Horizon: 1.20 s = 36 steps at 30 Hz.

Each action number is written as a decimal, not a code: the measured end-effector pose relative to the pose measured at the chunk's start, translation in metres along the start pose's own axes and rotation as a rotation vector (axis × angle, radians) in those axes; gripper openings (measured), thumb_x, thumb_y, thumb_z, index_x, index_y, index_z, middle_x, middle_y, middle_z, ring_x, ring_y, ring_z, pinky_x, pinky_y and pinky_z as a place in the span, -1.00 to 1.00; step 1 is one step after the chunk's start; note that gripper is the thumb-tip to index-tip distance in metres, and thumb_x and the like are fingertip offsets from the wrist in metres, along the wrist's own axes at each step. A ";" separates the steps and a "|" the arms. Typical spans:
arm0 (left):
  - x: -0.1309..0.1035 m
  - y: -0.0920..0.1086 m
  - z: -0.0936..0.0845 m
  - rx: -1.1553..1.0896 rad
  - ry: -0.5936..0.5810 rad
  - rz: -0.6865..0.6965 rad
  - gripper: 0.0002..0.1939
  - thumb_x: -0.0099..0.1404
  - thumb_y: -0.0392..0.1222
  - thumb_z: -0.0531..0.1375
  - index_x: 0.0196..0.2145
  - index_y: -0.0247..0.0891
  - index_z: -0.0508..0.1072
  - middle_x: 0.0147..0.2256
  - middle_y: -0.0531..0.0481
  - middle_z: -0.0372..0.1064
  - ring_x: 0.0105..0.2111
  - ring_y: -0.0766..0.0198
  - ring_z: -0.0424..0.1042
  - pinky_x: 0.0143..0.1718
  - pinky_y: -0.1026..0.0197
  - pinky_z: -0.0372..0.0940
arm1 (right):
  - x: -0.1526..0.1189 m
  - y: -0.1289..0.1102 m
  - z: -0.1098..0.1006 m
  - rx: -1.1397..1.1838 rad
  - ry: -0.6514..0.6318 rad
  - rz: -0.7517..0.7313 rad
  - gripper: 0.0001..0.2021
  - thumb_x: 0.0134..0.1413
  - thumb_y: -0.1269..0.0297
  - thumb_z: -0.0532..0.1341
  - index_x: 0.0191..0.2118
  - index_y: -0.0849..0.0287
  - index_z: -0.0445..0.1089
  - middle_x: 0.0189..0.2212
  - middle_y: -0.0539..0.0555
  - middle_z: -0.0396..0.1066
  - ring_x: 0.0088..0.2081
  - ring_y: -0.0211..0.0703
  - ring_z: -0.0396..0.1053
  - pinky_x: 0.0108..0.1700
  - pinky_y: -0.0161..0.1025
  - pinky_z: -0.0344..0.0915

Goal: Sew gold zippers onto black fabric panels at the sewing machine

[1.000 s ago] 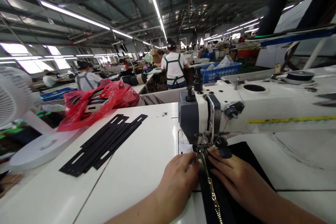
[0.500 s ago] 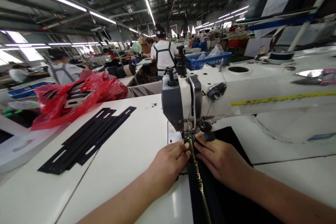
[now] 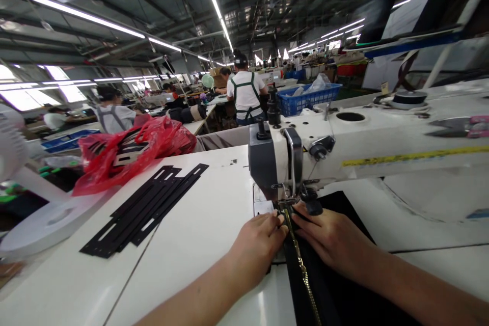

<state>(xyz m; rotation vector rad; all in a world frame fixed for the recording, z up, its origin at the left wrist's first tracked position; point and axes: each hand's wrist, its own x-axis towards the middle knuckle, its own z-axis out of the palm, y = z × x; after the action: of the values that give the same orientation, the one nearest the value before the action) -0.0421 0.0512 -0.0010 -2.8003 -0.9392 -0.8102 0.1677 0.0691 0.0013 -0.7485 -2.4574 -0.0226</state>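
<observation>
A zipper with gold metal teeth [image 3: 304, 271] runs lengthwise on black fabric [image 3: 346, 293], up to the presser-foot area of the sewing machine [image 3: 263, 160]. On its left side, my left hand [image 3: 256, 245] is closed, thumb and fingers pinching the edge of the black zipper tape close to the needle. My right hand [image 3: 336, 239] lies across the fabric on the other side, fingers stretched out and pressing down, their tips near the foot. The machine's parts partly cover those fingertips, and the needle itself cannot be made out.
Black strips with slots [image 3: 147, 209] lie stacked at the left on the white table [image 3: 191, 244]. Behind them is a red plastic bag [image 3: 168, 137]; a white fan [image 3: 49, 224] stands far left. Thread snips [image 3: 454, 126] rest on the machine arm. Co-workers sit beyond.
The view has shifted slightly, so everything appears a little lower and further right. Both hands keep their places beside the zipper at the machine, with hardly any movement.
</observation>
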 end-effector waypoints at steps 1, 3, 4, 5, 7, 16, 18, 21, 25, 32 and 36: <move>0.000 0.000 0.000 0.001 0.003 -0.007 -0.78 0.37 -0.32 -0.04 -0.17 -0.37 0.37 -0.26 -0.18 0.38 -0.21 0.13 0.40 -0.16 0.05 0.38 | 0.000 -0.001 -0.002 0.014 -0.015 0.006 -0.76 0.18 0.43 0.01 -0.12 0.28 0.37 -0.17 0.21 0.40 -0.10 -0.04 0.35 -0.08 -0.10 0.34; 0.000 0.002 0.000 0.000 -0.002 -0.027 -0.78 0.36 -0.32 -0.04 -0.17 -0.35 0.37 -0.25 -0.17 0.37 -0.20 0.12 0.39 -0.15 0.05 0.38 | 0.001 -0.006 -0.007 0.057 -0.056 0.039 -0.79 0.17 0.40 0.04 -0.15 0.21 0.38 -0.16 0.18 0.37 -0.08 -0.03 0.31 -0.06 -0.05 0.30; 0.001 0.003 -0.001 -0.005 -0.013 -0.040 -0.79 0.35 -0.32 -0.03 -0.17 -0.35 0.38 -0.25 -0.17 0.36 -0.19 0.12 0.38 -0.15 0.05 0.38 | 0.002 -0.010 -0.011 0.086 -0.081 0.067 -0.82 0.16 0.38 0.06 -0.18 0.17 0.38 -0.15 0.17 0.35 -0.08 -0.03 0.29 -0.05 -0.04 0.28; 0.001 0.005 -0.003 -0.013 -0.031 -0.056 -0.79 0.33 -0.33 -0.03 -0.18 -0.36 0.38 -0.25 -0.17 0.36 -0.20 0.11 0.38 -0.15 0.05 0.37 | 0.003 -0.014 -0.014 0.118 -0.112 0.098 -0.85 0.14 0.37 0.08 -0.21 0.16 0.38 -0.15 0.15 0.34 -0.08 -0.03 0.28 -0.05 -0.02 0.26; 0.002 0.006 -0.007 -0.041 -0.079 -0.088 -0.78 0.26 -0.36 0.00 -0.18 -0.38 0.37 -0.25 -0.19 0.34 -0.20 0.10 0.36 -0.14 0.04 0.37 | 0.006 -0.021 -0.021 0.180 -0.182 0.167 -0.90 0.07 0.35 0.14 -0.27 0.16 0.35 -0.16 0.13 0.32 -0.11 -0.04 0.26 -0.05 0.00 0.22; -0.002 0.016 -0.016 -0.082 -0.111 -0.137 -0.74 0.17 -0.29 0.12 -0.15 -0.32 0.39 -0.16 -0.18 0.33 -0.15 0.08 0.36 -0.12 0.03 0.35 | 0.011 -0.030 -0.028 0.361 -0.416 0.468 -0.90 -0.12 0.50 0.16 -0.42 0.18 0.25 -0.46 -0.02 0.34 -0.41 -0.23 0.32 -0.37 -0.28 0.29; -0.006 0.024 -0.013 -0.036 -0.050 -0.102 -0.83 0.25 -0.30 0.08 -0.22 -0.32 0.41 -0.16 -0.18 0.36 -0.12 0.07 0.37 -0.08 0.03 0.34 | 0.000 -0.035 -0.022 0.235 -0.302 0.414 -0.89 0.00 0.43 0.14 -0.29 0.20 0.32 -0.34 0.07 0.40 -0.30 -0.16 0.37 -0.27 -0.21 0.36; -0.013 0.036 -0.010 0.018 0.019 -0.064 -0.81 0.33 -0.34 0.00 -0.24 -0.37 0.40 -0.16 -0.21 0.40 -0.10 0.09 0.39 -0.02 0.06 0.32 | -0.019 -0.043 -0.011 -0.126 -0.073 0.116 -0.63 0.12 0.32 0.08 0.03 0.35 0.25 0.02 0.30 0.29 0.04 0.05 0.27 -0.04 0.00 0.34; -0.015 0.041 -0.010 0.025 0.061 -0.043 -0.79 0.34 -0.34 -0.02 -0.27 -0.40 0.40 -0.19 -0.22 0.42 -0.12 0.13 0.42 -0.01 0.09 0.32 | -0.030 -0.045 0.002 -0.401 -0.038 -0.080 -0.57 0.13 0.36 0.03 0.07 0.53 0.23 0.10 0.39 0.17 0.10 0.11 0.20 -0.05 -0.01 0.37; -0.010 0.034 -0.008 -0.005 0.060 -0.058 -0.79 0.35 -0.33 -0.02 -0.28 -0.38 0.40 -0.21 -0.20 0.41 -0.12 0.16 0.41 -0.02 0.10 0.33 | -0.030 -0.033 0.009 -0.434 -0.047 -0.082 -0.55 0.13 0.33 0.03 0.09 0.49 0.24 0.15 0.33 0.09 0.15 0.10 0.12 -0.02 -0.03 0.34; -0.008 0.028 -0.007 -0.011 0.052 -0.075 -0.81 0.35 -0.33 -0.01 -0.27 -0.38 0.40 -0.19 -0.19 0.40 -0.11 0.14 0.39 -0.02 0.10 0.32 | -0.026 -0.029 0.011 -0.431 -0.062 -0.058 -0.56 0.15 0.33 0.01 0.10 0.47 0.23 0.15 0.32 0.08 0.15 0.07 0.12 -0.02 -0.05 0.33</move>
<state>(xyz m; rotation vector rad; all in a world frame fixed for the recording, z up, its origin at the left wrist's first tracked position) -0.0345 0.0228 0.0029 -2.7533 -1.0395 -0.8958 0.1652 0.0334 -0.0179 -0.8636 -2.5624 -0.5742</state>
